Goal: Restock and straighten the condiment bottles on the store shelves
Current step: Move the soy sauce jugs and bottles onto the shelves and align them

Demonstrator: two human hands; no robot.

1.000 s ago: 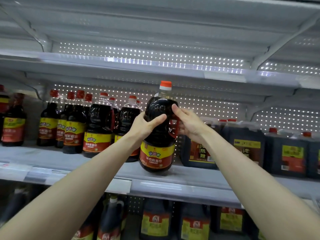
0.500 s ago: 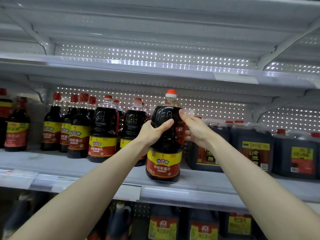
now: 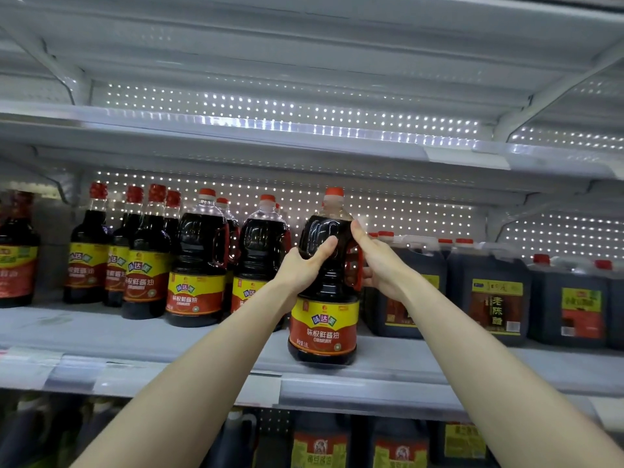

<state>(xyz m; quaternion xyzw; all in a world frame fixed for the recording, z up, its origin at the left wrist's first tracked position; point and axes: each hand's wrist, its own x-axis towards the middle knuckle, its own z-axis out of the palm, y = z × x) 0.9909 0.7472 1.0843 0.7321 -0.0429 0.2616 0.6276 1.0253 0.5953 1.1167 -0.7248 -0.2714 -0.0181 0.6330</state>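
While both hands hold the big bottle (image 3: 323, 298) tight | left hand (image 3: 300, 270), right hand (image 3: 378, 268) | near shelf (image 3: 169, 342) edge; a push could tip it off

Dark bottle (image 3: 324, 292), orange-red cap (image 3: 333, 192), yellow-and-red label (image 3: 324, 327); pale grey shelf (image 3: 135, 339).

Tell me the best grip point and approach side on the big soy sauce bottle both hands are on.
Probably the red side handle, from the right: it loops out of the shoulder of the soy sauce bottle, and the right hand already has fingers through it. The left hand steadies the rounded shoulder opposite. The bottle stands upright near the front edge of the shelf, label forward, so both sides are open.
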